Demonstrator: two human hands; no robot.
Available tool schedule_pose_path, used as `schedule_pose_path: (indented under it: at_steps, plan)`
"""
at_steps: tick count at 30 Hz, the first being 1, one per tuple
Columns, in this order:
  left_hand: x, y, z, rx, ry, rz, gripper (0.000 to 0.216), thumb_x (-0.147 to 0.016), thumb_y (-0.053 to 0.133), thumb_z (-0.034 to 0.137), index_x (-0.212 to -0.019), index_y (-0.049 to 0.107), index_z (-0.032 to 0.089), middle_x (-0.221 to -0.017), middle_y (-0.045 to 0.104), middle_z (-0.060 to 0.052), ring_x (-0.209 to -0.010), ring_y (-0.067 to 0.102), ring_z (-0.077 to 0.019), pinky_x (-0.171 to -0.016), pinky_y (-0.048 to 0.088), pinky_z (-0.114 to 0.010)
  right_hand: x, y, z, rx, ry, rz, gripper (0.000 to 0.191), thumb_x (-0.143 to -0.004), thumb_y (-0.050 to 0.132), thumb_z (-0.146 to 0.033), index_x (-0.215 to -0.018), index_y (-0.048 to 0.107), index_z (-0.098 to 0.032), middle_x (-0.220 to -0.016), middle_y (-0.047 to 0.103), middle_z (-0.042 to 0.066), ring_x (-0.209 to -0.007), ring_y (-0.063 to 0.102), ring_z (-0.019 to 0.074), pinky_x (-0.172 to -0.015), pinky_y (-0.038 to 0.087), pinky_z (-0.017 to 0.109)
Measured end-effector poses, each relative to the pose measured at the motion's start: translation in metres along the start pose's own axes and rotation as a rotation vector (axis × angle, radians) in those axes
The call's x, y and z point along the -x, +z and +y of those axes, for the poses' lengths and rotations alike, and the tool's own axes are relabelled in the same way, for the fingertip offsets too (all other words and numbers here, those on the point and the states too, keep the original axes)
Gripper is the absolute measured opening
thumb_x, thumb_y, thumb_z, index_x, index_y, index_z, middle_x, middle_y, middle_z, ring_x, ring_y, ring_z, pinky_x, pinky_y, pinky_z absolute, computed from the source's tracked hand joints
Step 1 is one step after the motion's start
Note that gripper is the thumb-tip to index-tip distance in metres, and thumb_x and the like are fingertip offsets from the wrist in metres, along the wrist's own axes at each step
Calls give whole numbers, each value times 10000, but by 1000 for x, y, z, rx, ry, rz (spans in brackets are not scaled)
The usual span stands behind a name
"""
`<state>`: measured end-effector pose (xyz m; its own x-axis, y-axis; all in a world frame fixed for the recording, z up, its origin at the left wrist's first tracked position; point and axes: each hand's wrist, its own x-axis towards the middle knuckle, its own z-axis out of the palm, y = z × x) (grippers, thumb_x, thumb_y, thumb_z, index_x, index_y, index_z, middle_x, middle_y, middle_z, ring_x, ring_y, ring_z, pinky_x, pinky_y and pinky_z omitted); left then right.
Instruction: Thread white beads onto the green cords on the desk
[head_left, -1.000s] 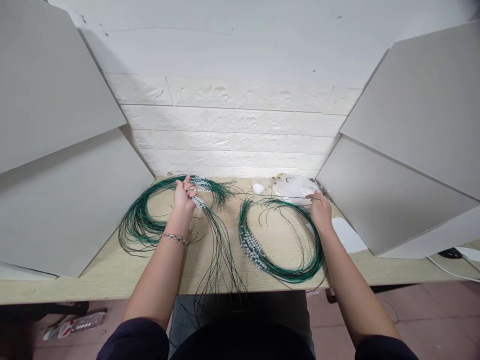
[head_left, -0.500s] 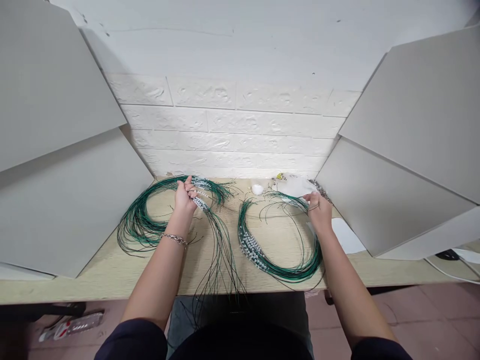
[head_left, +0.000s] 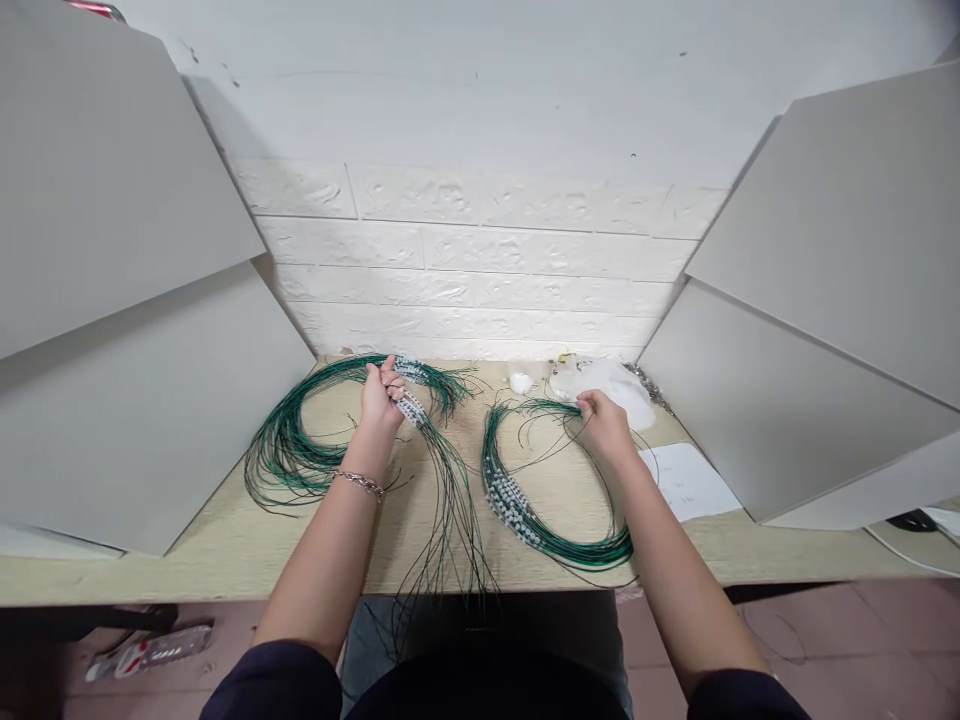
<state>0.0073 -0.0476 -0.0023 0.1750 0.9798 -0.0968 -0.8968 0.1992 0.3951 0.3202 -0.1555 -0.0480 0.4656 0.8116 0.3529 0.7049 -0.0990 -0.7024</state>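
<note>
My left hand point(head_left: 384, 395) is closed around a bundle of thin green and black cords point(head_left: 450, 470) strung with white beads. Their loose ends hang past the table's front edge. Behind and left of that hand lies a looped bundle of beaded cords point(head_left: 289, 425), its beads partly hidden by my fingers. My right hand point(head_left: 606, 425) pinches at the upper end of another beaded cord loop point(head_left: 517, 505) on the right. Exactly how many strands it grips is too small to tell.
A small white round thing point(head_left: 520, 382) and a clear plastic bag point(head_left: 611, 385) lie by the brick-patterned wall point(head_left: 450, 245). A sheet of paper point(head_left: 690, 485) rests at right. Grey panels point(head_left: 217, 400) flank the table point(head_left: 217, 560). A plastic bottle point(head_left: 161, 648) lies on the floor.
My right hand has moved left and slightly toward me, away from the plastic bag. My left hand keeps its hold on the beaded cords. The view has shifted slightly.
</note>
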Motion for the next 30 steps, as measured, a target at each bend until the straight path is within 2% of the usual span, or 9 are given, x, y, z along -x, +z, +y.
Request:
schedule_pose_path:
  at_steps: [6,11,15,18,24,30]
  plan:
    - [1,2,-3,-36,11,15,290,-878,306,360,-812,466,127,-390,283,92,-260,275,-18,-254,186,-114,-10,7,27,-122,118,55,286,-733,377,-255,-919,549,-123,-709,627,71,-640,559,159,-669,420,303]
    - [0,2,-4,-29,3,0,287,-876,313,358,-816,467,124,-398,289,90,-263,276,-16,-254,181,-112,-11,11,33,-169,128,112,282,-753,375,-322,-837,562,-129,-663,612,61,-527,536,139,-608,437,296]
    - [1,3,-6,-39,-12,-1,285,-875,318,358,-817,470,124,-402,289,89,-266,274,-16,-257,187,-113,-9,8,27,-214,80,155,364,-791,339,-406,-879,555,-127,-681,606,58,-544,551,136,-605,448,278]
    - [3,4,-6,-47,-23,8,289,-876,316,357,-809,471,122,-402,288,89,-266,272,-16,-260,193,-113,-8,5,17,-283,60,242,410,-814,294,-449,-890,534,-126,-717,608,66,-565,562,133,-601,455,265]
    - [3,4,-6,-40,-36,0,288,-877,314,355,-793,467,125,-402,292,86,-268,270,-18,-262,198,-114,-2,-2,0,-317,21,402,396,-844,217,-438,-848,486,-148,-877,597,74,-640,571,123,-614,438,246]
    - [2,2,-6,-47,-32,-2,300,-881,301,353,-792,470,121,-401,300,84,-271,270,-18,-259,201,-115,4,-12,-5,-175,-33,577,398,-870,177,-405,-786,478,-160,-737,550,29,-565,489,111,-644,397,253]
